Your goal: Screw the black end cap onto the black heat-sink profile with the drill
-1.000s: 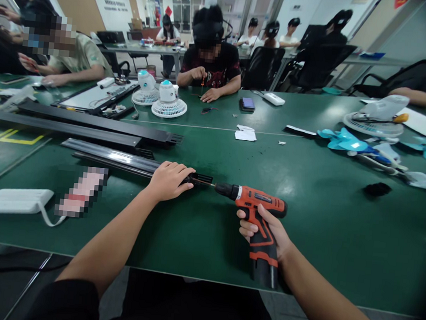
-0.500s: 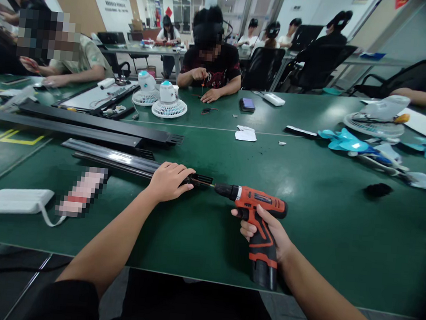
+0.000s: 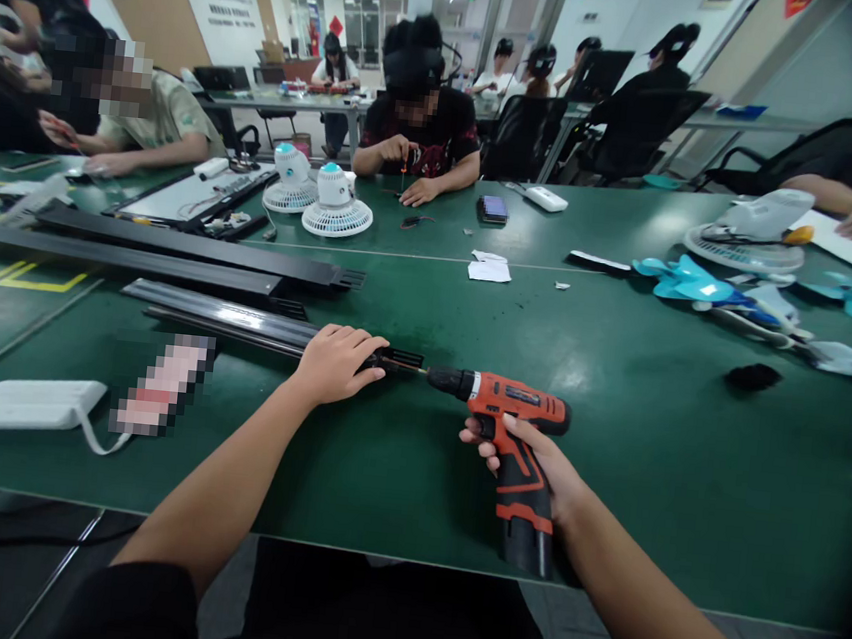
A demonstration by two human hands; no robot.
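Observation:
My right hand is wrapped round the handle of an orange and black cordless drill, with its forefinger at the trigger. The drill points left, and its thin bit reaches the end of a long black metal profile lying on the table. Over the right end of that profile, my left hand closes and holds it down, thumb towards me. Small dark prongs stick out past my left fingers. The exact contact of the bit tip is too small to tell.
More black profiles lie behind on the green table. At left are a white power bank and a blurred-out phone. White fan parts stand farther back; blue fan blades lie at right. A co-worker sits opposite.
The drill and my right hand have shifted very slightly left, along with a small shift of the whole view. At far right, another person's hand has come over the white sheet.

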